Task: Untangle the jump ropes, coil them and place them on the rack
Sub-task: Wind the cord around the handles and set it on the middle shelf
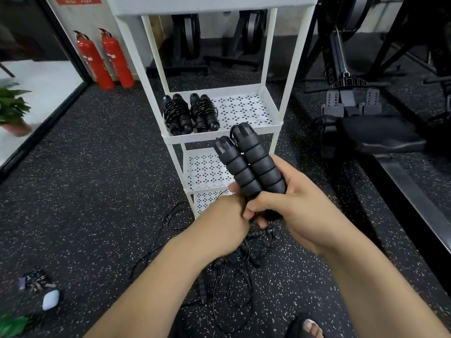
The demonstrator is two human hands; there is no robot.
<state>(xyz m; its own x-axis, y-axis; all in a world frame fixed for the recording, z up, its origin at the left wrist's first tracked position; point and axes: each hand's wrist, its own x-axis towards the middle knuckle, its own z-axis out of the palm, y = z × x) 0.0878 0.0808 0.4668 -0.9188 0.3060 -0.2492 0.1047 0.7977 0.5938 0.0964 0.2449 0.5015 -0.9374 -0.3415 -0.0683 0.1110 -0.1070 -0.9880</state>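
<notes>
- Speckled black rubber gym floor point(97, 167) carries the tangled black ropes point(234, 276) beneath us.
- Our right hand point(300, 203) grips the paired black ribbed foam handles point(251, 167), likely keeping the wound cord tight.
- Our left hand point(219, 223) curls round their base, probably securing the cord.
- Two coiled black ropes point(190, 113) lie on the white perforated metal rack point(273, 123).

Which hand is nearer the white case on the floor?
Left. The left hand holds the handles on the side toward the white case, which lies on the floor down to its left. The right hand grips the same handles from the far side.
</notes>
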